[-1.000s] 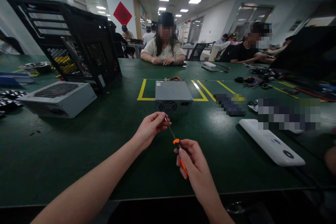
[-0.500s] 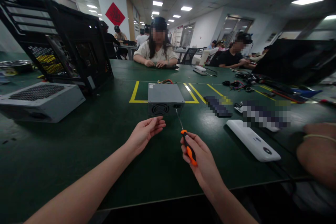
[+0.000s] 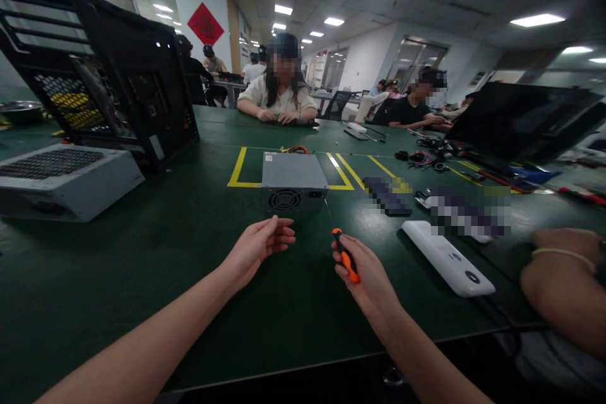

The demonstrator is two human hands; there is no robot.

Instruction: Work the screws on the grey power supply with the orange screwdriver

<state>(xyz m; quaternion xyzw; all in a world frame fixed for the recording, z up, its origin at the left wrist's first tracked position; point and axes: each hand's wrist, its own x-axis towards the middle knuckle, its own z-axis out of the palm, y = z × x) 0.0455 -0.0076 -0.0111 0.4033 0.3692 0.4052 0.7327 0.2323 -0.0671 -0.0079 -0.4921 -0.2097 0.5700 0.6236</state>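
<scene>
A grey computer power supply (image 3: 294, 169) rests on the green table, its fan grille and socket facing me and coloured wires at its back. My right hand (image 3: 362, 265) is closed round the orange and black handle of a screwdriver (image 3: 347, 257). The screwdriver's thin shaft points up at the lower right of the power supply's front; whether the tip touches it I cannot tell. Just in front of the fan side, my left hand (image 3: 262, 245) hovers with fingers loosely bent and apart, holding nothing.
On the left stand an open black computer case (image 3: 118, 76) and a larger power supply unit (image 3: 71, 180). A white oblong device (image 3: 447, 257) with a cable lies right. Another person's arm (image 3: 563, 284) rests at the right edge. Someone sits across the table.
The screwdriver and my right hand have moved slightly right relative to the power supply. My left hand has dropped a little from the fan side. The whole view has shifted slightly.
</scene>
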